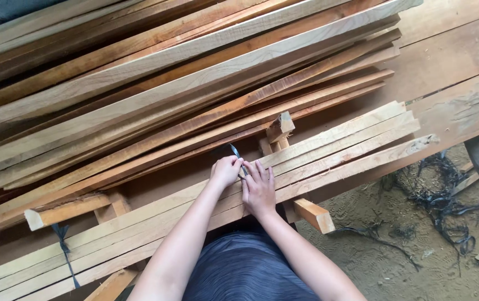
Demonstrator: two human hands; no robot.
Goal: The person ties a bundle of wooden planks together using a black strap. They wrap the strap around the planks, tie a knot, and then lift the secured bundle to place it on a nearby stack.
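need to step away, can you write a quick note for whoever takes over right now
Left hand: closed on the dark strap above the slat bundle.
Right hand: flat on the slats, fingers at the strap.
Bundle lies on cross blocks, beside the big plank stack.
Done: far left end already tied with a strap.
Left: the middle strap looks loose, not yet tied.

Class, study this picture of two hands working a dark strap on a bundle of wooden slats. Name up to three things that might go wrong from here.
1. The left hand and right hand are bare on rough-sawn slats: splinters seem likely.
2. The dark strap is pinched between the fingers; if it slips or snaps, it may cut skin.
3. Loose strap scraps lie on the sandy ground near a jutting crosspiece: a possible trip hazard.
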